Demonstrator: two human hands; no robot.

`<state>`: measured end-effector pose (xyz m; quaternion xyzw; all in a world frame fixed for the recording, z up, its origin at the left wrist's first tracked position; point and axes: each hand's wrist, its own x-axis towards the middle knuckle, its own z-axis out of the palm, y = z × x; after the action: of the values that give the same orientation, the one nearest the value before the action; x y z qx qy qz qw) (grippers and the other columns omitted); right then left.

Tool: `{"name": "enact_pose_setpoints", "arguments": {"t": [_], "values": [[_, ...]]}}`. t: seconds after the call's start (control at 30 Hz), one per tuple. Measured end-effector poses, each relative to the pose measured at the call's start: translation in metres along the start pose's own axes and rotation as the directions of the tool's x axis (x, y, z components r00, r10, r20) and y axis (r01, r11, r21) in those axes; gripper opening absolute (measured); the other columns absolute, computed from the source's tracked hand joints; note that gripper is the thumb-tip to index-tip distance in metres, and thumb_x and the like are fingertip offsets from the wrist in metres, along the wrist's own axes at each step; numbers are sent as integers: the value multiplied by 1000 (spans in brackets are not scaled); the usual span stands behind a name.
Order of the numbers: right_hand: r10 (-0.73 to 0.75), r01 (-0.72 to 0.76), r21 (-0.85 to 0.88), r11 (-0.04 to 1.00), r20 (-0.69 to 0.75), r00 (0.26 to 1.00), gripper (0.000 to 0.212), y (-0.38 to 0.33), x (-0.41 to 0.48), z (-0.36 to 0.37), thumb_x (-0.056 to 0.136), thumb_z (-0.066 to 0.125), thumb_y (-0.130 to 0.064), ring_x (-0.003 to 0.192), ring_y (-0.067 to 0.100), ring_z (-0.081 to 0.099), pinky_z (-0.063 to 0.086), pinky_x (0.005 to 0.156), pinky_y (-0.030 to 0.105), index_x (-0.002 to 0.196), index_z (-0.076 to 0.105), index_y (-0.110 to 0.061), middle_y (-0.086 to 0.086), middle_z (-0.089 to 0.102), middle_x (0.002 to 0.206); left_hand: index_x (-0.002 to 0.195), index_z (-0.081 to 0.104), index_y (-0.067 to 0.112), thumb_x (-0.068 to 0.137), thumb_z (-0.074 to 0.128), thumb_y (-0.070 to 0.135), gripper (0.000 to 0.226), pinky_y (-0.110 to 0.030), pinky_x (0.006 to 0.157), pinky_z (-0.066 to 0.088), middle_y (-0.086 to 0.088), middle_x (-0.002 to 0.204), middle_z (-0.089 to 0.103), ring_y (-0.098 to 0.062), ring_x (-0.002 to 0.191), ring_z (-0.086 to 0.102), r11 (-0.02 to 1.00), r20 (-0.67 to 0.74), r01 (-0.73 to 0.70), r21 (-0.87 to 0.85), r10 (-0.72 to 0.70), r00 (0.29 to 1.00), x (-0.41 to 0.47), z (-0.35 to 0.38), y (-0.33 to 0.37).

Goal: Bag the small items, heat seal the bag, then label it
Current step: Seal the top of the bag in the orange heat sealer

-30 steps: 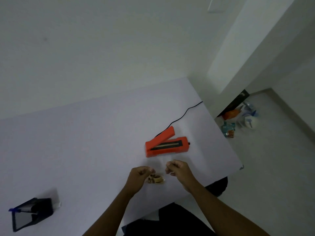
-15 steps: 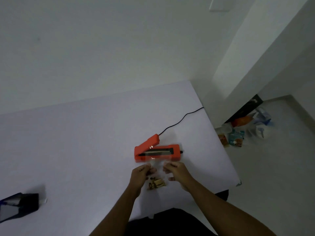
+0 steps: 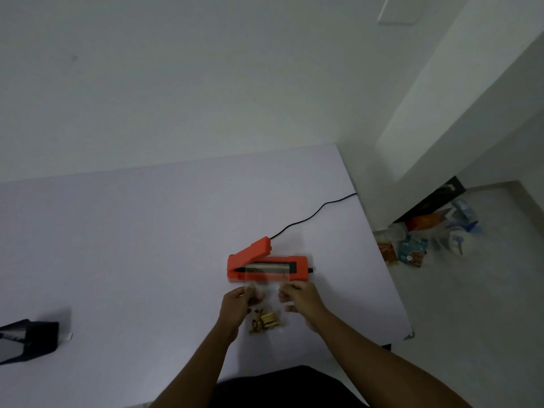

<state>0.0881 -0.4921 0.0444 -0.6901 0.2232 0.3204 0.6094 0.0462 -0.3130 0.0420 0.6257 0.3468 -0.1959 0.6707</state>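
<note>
Working across the pale desk (image 3: 117, 260), you have everything for this step gathered toward its right side, a little in from the near edge. At the desk's left edge sits a dark box (image 3: 28, 340), well apart from the action and not needed yet.

Next in size is the orange heat sealer (image 3: 266, 265), lying near the right edge with its lid raised at the right end and the dark sealing strip exposed. Its black cord (image 3: 312, 214) runs off over the right edge toward the far corner.

Your left hand (image 3: 238, 301) and right hand (image 3: 300, 297) are just on the near side of the sealer, each pinching one side of the clear bag (image 3: 269, 295) near its top. The bag's open end reaches up against the sealer's front; whether it already lies on the strip I cannot tell. The small items (image 3: 265, 320), brownish and yellowish pieces, sit bunched at the bag's bottom between your wrists.

So bagging looks done, and you are at the sealing step. Slide the bag's mouth flat and unwrinkled across the strip, keep the items clear of it, then free one hand to press the lid down.
</note>
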Motion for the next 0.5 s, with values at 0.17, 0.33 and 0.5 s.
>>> {"name": "enact_pose_setpoints", "arguments": {"t": [0.17,0.33,0.5], "values": [[50,-49,25,998,-7,999,16,-3,6,-1,90,63,-18,74,18,69,56,63,30,94,71,-6,9,73,82,89,74,13,98,55,25,24,-39,84,53,-5,89,78,-20,88,73,1000,-31,-1,3,1,1000,0,3,0],[67,-67,21,998,-6,998,16,-3,9,0,90,63,-21,76,18,67,56,67,34,91,72,-8,7,72,81,86,75,12,98,54,21,26,-39,79,55,-6,84,78,-23,84,74,1000,-85,-1,10,2,996,3,3,2],[6,-14,-129,992,-61,998,25,-4,10,0,92,61,-29,67,16,60,52,58,30,84,69,-7,5,64,73,81,74,14,98,55,23,27,-35,71,56,-8,80,78,-22,79,75,999,-122,-4,48,10,993,6,3,4]]}}
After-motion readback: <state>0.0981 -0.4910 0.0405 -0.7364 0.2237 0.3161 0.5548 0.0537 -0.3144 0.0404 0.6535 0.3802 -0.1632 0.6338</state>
